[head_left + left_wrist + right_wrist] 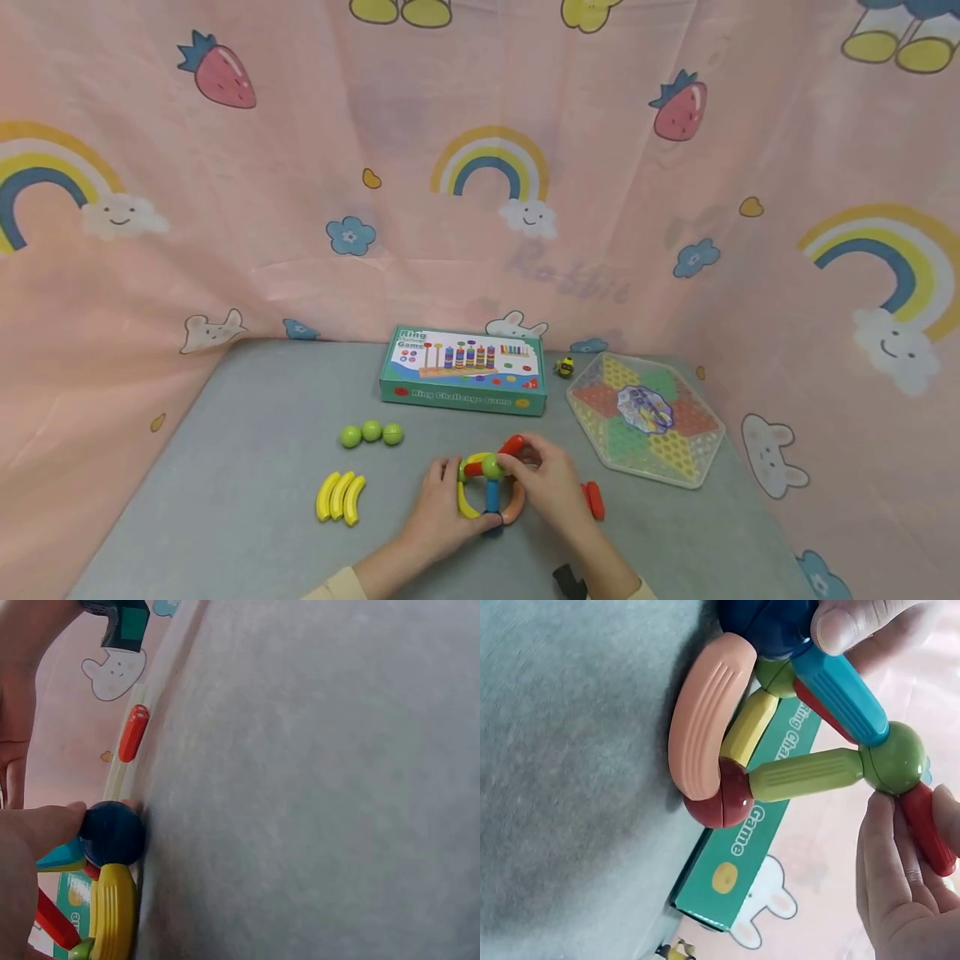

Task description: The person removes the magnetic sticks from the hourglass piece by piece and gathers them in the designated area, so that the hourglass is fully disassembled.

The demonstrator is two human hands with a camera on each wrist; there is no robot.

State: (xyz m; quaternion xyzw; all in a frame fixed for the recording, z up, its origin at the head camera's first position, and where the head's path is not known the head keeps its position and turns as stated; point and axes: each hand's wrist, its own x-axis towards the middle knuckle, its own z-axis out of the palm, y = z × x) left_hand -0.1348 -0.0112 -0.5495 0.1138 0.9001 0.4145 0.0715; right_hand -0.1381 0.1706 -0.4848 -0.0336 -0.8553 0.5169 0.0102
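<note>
"What step are you on?"

"Likely joining the red rod [512, 445] your right hand [551, 479] pinches; your left hand [438, 517] grips the frame [492, 497], mid-table [240, 467]. Next calls for pressing squarely against the green ball [492, 467]."

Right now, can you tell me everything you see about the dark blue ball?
The dark blue ball is round, smooth and shiny, like plastic, with a thin seam line. It sits low, on the side nearest the person, and seems to rest on the grey table. A light blue stick, an orange curved piece and a yellow curved piece join it. The left hand has its thumb touching it.
</note>
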